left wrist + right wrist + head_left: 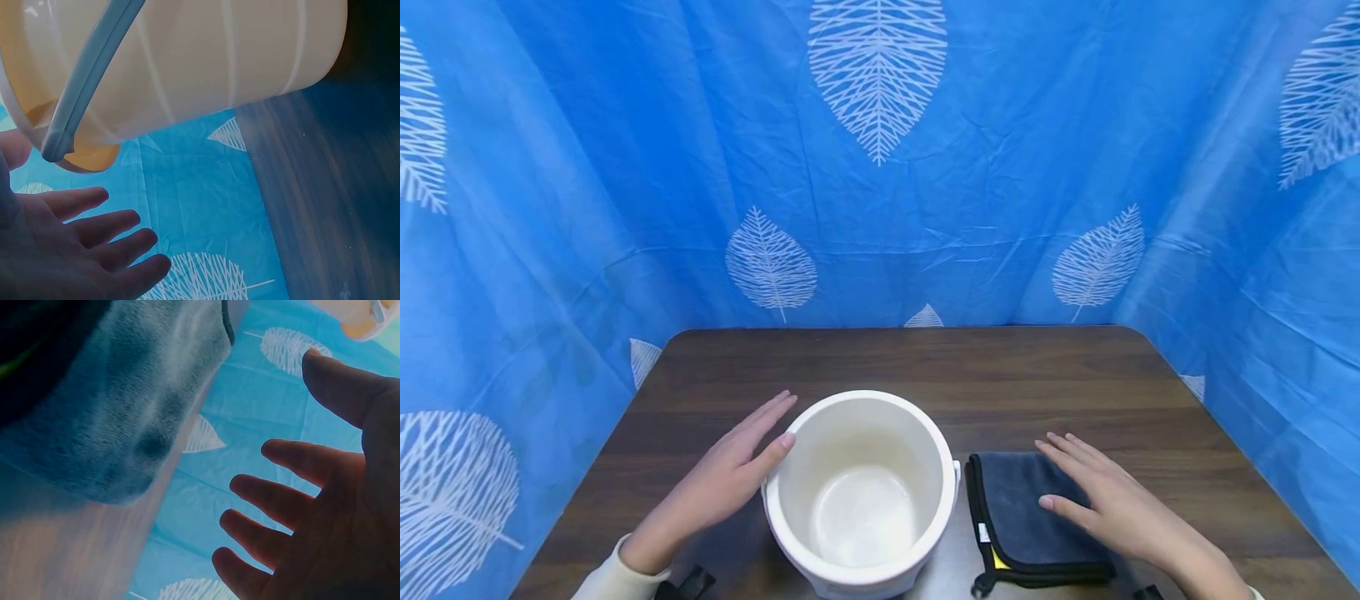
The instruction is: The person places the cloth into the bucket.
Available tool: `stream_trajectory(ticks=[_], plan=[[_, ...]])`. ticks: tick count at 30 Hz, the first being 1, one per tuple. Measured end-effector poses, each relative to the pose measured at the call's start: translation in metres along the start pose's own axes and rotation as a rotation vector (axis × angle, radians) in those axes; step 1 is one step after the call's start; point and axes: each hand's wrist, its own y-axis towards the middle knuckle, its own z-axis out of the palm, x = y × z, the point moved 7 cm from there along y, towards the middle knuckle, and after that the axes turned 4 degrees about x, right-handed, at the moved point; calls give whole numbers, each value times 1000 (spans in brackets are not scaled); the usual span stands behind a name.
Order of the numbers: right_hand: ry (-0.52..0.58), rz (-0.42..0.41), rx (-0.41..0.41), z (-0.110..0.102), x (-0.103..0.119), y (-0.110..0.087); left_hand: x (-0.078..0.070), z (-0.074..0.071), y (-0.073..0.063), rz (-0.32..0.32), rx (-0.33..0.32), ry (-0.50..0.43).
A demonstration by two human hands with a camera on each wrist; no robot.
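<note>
A white bucket [865, 508] with nothing inside stands upright at the front middle of the table. Its handle [87, 81] hangs down the side in the left wrist view. My left hand [722, 479] is at the bucket's left side, fingers straight and spread, the thumb right at the rim. To the right of the bucket lies a folded dark grey cloth [1030, 508] with black edging, a small white tag and a bit of yellow. Over the cloth's right part hovers my right hand [1112, 500], fingers extended and holding nothing.
Both things stand on a dark wood-grain table [880, 358] with rounded far corners. A blue curtain [880, 217] with white leaf prints hangs behind it and along both sides.
</note>
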Motion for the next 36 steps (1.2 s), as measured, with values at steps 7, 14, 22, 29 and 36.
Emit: stream_trajectory(ticks=[7, 14, 22, 29, 36], plan=[[7, 19, 77, 15, -4, -1, 0, 4, 2, 6, 19, -36], [41, 8, 164, 29, -5, 1, 4, 10, 3, -12, 76, -142], [108, 19, 248, 39, -13, 2, 6, 17, 4, -6, 100, -253], [163, 39, 299, 45, -20, 2, 7, 21, 5, -29, 107, -305], [160, 75, 324, 48, -25, 7, 6, 23, 7, -16, 107, -326]])
